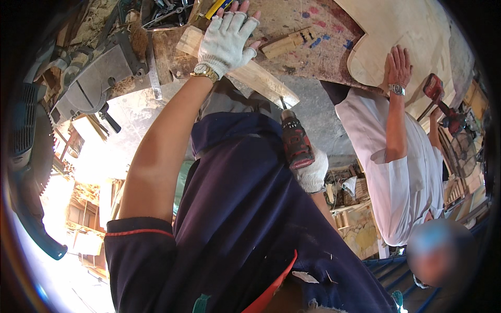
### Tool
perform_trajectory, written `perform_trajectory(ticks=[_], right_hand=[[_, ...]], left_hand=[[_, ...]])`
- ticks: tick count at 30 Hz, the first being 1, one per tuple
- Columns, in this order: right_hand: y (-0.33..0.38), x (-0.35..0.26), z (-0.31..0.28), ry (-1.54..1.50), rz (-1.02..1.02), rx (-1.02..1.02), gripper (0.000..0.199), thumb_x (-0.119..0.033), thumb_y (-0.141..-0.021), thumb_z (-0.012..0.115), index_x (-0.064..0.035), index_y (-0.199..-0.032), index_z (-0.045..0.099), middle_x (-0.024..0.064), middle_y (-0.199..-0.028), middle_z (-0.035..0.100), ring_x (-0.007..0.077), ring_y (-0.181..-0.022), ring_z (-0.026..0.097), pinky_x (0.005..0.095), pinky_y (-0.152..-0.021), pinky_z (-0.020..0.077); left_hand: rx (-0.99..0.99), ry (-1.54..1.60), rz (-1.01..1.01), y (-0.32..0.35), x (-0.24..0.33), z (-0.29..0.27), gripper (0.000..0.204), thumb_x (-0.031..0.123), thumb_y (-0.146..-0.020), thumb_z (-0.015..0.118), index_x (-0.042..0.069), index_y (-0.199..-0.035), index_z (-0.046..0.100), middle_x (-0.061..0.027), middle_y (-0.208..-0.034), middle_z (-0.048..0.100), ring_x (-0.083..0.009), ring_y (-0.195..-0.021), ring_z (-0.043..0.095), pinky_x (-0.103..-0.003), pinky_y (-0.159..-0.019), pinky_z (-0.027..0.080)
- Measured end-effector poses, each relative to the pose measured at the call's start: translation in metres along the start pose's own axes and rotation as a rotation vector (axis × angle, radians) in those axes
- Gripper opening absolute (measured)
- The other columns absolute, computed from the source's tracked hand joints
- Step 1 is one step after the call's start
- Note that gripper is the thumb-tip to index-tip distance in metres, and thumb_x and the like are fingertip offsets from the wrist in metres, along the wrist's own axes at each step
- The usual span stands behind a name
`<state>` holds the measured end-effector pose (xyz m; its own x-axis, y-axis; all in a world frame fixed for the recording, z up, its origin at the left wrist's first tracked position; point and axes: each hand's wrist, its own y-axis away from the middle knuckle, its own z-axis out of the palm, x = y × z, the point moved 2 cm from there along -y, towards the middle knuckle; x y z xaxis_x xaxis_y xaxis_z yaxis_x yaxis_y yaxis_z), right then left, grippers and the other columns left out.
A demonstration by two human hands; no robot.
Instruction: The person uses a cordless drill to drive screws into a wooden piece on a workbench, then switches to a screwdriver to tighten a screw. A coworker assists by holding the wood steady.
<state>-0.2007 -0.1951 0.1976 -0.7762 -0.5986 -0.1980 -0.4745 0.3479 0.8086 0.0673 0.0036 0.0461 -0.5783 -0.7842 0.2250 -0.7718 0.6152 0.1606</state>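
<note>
My left hand (227, 44) is pressing, fingers spread, on the wooden bar (262, 82) overhanging the bench (329, 60); my right hand (314, 175) is gripping the drill (297, 141). Boring at the near end is apparently proceeding, completion unverified.

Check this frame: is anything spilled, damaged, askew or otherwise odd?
A pale flake clings to the person's dark shirt, low in the picture: stray debris on clothing. Pink blotches mar the bench, perhaps old paint. The wooden bar under the left hand lies slantwise over the bench edge.
</note>
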Motion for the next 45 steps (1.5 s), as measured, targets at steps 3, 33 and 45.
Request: perform_trajectory(ticks=[3,33,45], right_hand=[[0.001,-0.003,-0.002,-0.052,-0.019,0.008,0.033,-0.039,-0.082,0.076,-0.0152,-0.105,0.073,0.0175,-0.083,0.074,0.0432,-0.081,0.073,0.0493,-0.069,0.0586],[0.009,-0.039,-0.019,0.116,-0.088,0.06,0.029,-0.036,-0.084,0.078,-0.0101,-0.096,0.076,0.0215,-0.082,0.073,0.0443,-0.083,0.071,0.0482,-0.068,0.057],[0.006,-0.031,-0.012,0.109,-0.133,0.061,0.031,-0.04,-0.082,0.078,-0.0118,-0.095,0.077,0.0185,-0.081,0.074,0.0424,-0.082,0.072,0.0467,-0.067,0.0575]], left_hand=[[-0.023,0.024,-0.014,0.001,0.0,0.001,0.078,0.056,-0.087,0.065,0.01,-0.149,0.05,-0.0212,-0.164,0.038,-0.0339,-0.148,0.041,-0.049,-0.119,0.03],[-0.016,0.017,-0.039,0.002,0.001,0.003,0.075,0.049,-0.084,0.067,0.013,-0.147,0.05,-0.0205,-0.159,0.044,-0.0347,-0.14,0.048,-0.051,-0.118,0.03],[0.031,-0.012,-0.038,0.003,0.002,0.003,0.072,0.049,-0.086,0.067,0.013,-0.146,0.05,-0.0207,-0.159,0.043,-0.0354,-0.141,0.046,-0.051,-0.119,0.029]])
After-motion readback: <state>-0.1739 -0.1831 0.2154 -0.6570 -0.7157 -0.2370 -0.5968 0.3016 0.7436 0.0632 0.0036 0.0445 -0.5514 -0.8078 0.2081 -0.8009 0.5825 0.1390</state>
